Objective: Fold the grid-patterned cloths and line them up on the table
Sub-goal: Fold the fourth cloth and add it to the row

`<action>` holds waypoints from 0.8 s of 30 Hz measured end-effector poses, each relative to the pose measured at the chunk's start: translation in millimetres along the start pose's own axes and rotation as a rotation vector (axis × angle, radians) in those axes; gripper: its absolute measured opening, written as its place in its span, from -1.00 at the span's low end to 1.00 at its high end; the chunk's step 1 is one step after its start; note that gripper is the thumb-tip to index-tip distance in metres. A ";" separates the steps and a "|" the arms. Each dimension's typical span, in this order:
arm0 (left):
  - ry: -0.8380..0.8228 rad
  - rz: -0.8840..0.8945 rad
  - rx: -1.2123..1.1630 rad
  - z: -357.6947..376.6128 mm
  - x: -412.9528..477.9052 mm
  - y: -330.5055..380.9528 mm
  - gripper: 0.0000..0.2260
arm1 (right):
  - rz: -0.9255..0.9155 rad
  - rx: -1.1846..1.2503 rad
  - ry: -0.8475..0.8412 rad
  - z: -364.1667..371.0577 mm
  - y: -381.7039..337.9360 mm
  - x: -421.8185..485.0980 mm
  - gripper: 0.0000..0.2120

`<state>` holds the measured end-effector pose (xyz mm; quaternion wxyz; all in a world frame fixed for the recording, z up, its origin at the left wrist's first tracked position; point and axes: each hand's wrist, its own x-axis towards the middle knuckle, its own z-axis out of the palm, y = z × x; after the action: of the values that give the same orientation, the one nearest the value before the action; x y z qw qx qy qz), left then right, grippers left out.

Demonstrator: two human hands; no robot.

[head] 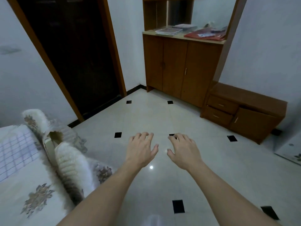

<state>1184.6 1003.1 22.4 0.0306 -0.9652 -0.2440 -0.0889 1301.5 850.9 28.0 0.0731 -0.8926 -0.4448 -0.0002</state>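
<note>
A white cloth with a purple grid pattern (14, 154) lies on a flowered surface at the far left edge, partly cut off by the frame. My left hand (140, 149) and my right hand (183, 150) are stretched out side by side over the tiled floor, palms down, fingers spread and loosely bent, holding nothing. Both hands are well to the right of the cloth and apart from it.
The flowered cover (37, 198) has a fluffy white frilled edge (71, 168). A wooden cabinet (180, 69) with papers on its shelf stands ahead, a low drawer unit (244, 115) to its right. A dark doorway (73, 51) is at the left. Glossy floor (146, 115) lies between.
</note>
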 end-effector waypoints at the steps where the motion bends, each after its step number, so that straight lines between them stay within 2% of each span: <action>1: -0.003 -0.015 0.010 1.6 13.6 2.7 -0.44 | -0.022 0.002 -0.001 -0.9 7.9 14.6 -0.50; 6: -0.002 -0.101 0.011 8.0 67.5 -1.9 -0.38 | -0.106 0.041 -0.010 -7.3 33.2 85.5 -0.49; 15: -0.048 -0.236 0.015 36.4 146.0 -40.7 -0.40 | -0.214 0.070 -0.049 7.9 39.3 200.2 -0.51; 18: -0.073 -0.266 0.011 46.7 177.2 -62.3 -0.37 | -0.242 0.075 -0.060 16.3 33.8 242.7 -0.51; 24: -0.017 -0.298 0.019 67.4 265.9 -137.0 -0.42 | -0.292 0.057 -0.056 35.6 2.2 364.0 -0.51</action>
<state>1359.8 1254.2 8.0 0.0243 -0.9186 -0.3859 -0.0821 1520.9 1143.3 16.3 0.0853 -0.8157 -0.5715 0.0270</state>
